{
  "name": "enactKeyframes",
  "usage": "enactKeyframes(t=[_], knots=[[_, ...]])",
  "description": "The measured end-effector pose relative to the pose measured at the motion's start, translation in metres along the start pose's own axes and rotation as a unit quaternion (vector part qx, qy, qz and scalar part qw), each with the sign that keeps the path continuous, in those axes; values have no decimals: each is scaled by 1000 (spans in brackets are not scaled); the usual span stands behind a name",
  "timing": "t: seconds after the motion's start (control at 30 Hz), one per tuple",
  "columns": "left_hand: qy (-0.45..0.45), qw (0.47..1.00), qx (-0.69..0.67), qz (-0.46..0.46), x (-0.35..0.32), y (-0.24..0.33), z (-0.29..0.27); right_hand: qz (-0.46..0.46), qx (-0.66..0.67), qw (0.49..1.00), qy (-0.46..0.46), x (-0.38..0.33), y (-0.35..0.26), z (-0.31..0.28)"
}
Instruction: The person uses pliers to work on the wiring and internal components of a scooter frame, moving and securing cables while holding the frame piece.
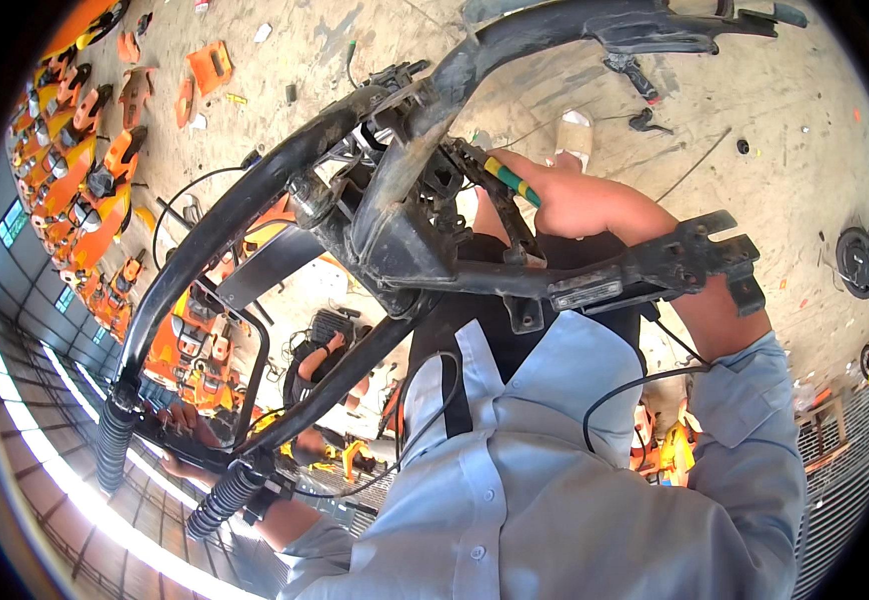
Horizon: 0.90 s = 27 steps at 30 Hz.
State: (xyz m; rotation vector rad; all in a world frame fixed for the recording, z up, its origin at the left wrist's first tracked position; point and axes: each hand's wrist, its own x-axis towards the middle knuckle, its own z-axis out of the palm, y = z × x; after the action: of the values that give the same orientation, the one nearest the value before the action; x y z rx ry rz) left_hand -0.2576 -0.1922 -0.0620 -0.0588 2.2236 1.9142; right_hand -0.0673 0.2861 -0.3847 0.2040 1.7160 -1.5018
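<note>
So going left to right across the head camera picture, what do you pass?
Orange body panels on the floor → left hand at the frame's lower bar → black scooter frame → right hand gripping a yellow-green tool handle → black wheel.

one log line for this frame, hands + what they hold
right hand: grips green-yellow tool handle at black scooter frame | left hand: on frame's lower bar by spring

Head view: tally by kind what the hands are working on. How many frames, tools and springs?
black tubular metal frame, gripped by the left hand: 1
yellow-and-green-handled tool, held in the right hand: 1
black coiled springs at the frame's end: 2
Total: 4
</note>
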Motion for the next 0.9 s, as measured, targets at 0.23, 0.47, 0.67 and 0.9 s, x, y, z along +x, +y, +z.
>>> enactKeyframes(t=[0.23,0.47,0.67,0.9], knots=[[11,1000,-5,3,2,-1,-10,-32,-24,999,12,11,16,11],[77,997,15,1,-1,-2,-13,-23,-45,998,44,8,16,13],[-3,1000,7,-17,3,3,-1,-104,-100,983,110,18,48,29],[-7,1000,-4,-15,-1,0,17,-175,-141,958,180,54,85,45]])
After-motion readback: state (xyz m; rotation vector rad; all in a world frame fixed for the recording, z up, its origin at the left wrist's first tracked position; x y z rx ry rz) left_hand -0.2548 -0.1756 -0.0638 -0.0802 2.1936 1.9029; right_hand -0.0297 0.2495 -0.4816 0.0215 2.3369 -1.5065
